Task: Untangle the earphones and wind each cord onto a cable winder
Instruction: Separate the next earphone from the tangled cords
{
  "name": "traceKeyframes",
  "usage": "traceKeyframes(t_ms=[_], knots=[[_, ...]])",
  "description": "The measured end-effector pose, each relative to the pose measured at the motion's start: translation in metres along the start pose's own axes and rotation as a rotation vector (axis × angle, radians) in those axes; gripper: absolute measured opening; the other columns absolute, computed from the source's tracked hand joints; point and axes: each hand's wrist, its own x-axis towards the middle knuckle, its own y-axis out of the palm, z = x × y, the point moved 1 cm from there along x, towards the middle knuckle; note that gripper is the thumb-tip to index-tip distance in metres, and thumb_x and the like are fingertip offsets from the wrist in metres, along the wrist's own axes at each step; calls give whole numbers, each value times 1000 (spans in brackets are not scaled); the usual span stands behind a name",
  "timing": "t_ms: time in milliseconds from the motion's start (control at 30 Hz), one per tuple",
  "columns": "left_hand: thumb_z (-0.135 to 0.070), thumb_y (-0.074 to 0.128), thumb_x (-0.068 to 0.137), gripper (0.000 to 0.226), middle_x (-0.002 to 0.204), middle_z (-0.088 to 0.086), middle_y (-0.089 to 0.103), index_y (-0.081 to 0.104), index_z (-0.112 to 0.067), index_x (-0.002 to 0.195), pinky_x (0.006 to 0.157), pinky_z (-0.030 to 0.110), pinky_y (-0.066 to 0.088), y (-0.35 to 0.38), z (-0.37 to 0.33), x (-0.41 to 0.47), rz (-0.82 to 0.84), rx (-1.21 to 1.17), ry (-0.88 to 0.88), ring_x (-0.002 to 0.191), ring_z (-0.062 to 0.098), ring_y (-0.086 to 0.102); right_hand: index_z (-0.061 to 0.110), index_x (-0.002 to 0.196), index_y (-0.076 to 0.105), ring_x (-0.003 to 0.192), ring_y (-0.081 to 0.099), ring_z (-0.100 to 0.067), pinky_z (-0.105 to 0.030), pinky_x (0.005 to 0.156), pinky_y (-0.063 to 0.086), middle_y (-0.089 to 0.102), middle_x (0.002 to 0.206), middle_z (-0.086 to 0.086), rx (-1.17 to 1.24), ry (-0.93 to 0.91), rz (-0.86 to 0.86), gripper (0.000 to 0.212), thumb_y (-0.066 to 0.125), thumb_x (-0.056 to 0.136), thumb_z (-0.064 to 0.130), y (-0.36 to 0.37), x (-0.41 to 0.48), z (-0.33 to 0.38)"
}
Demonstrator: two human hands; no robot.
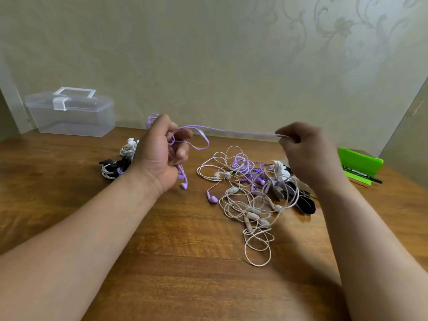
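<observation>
1. A clear plastic box (71, 112) stands at the far left of the wooden table (185, 262), lid on and handle up; I cannot tell what is inside.
2. A green case (360, 162) lies open at the far right with a dark pen (362, 176) in it.
3. The left hand (162, 151) is curled round loops of a purple earphone cord (231, 131); one purple earbud (183, 185) hangs just below the palm.
4. The right hand (305, 149) pinches the same cord between thumb and fingertips (283, 136).
5. The cord runs nearly taut between the two hands, above the table.
6. Below it lies a tangle of pale and purple earphones (245, 200), touching black and white winders (282, 179) under the right hand.
7. Wound bundles (115, 167) sit behind the left wrist.
</observation>
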Motion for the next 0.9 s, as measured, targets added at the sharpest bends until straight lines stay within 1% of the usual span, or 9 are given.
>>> traceKeyframes(t_ms=[100,167,233,333,400,600,667,767,900], knots=[[-13,45,92,57,64,3,65,42,-20,36,54,31,9,0,-1,-1,-18,24,19,37,15,36,14,102,75,92,63,-38,-38,72,46,74,98,-16,-206,84,-76,25,56,105,30,-2,2,-11],[-13,44,93,58,65,4,66,43,-20,35,55,33,9,2,1,-2,-8,73,19,37,15,36,10,94,69,87,58,-39,-40,68,42,70,95,-19,-321,170,-42,44,44,109,44,-4,3,-19],[-14,45,93,55,67,5,67,46,-20,39,52,31,9,5,5,-5,25,118,3,37,16,37,11,103,72,80,63,-33,-36,66,45,71,91,-13,-141,261,-23,50,40,110,49,-4,4,-21],[-14,45,94,36,70,7,69,45,-20,58,40,20,14,10,11,-9,88,179,-14,38,18,39,11,110,72,62,69,-15,-28,57,57,71,90,-12,556,359,38,28,46,112,24,3,4,-12],[-13,46,94,30,72,8,69,44,-19,64,38,18,17,12,14,-12,118,212,-12,40,19,39,11,109,73,78,76,-18,-27,72,62,75,98,-14,769,332,124,26,48,108,5,5,4,-6],[-12,48,93,35,73,10,69,48,-21,60,40,18,16,14,13,-15,123,250,7,41,20,41,22,107,78,90,74,-13,-28,83,58,81,101,-4,603,140,274,41,50,100,-7,4,-1,1],[-12,47,93,34,73,9,70,46,-20,60,40,18,16,14,13,-15,124,260,9,41,20,41,19,109,77,85,73,-13,-25,77,56,81,101,-4,692,157,284,38,51,100,-8,6,-2,4],[-11,47,93,31,74,9,70,45,-19,63,40,19,18,15,14,-16,136,268,-1,42,20,41,8,116,72,58,59,-14,-21,49,45,75,87,-10,962,262,256,26,47,108,3,3,-1,8],[-12,47,92,29,75,10,71,45,-18,64,41,20,18,14,14,-16,148,298,-6,44,20,41,12,121,70,43,40,-15,-22,42,31,66,67,-6,830,253,194,28,46,112,23,3,-1,3]])
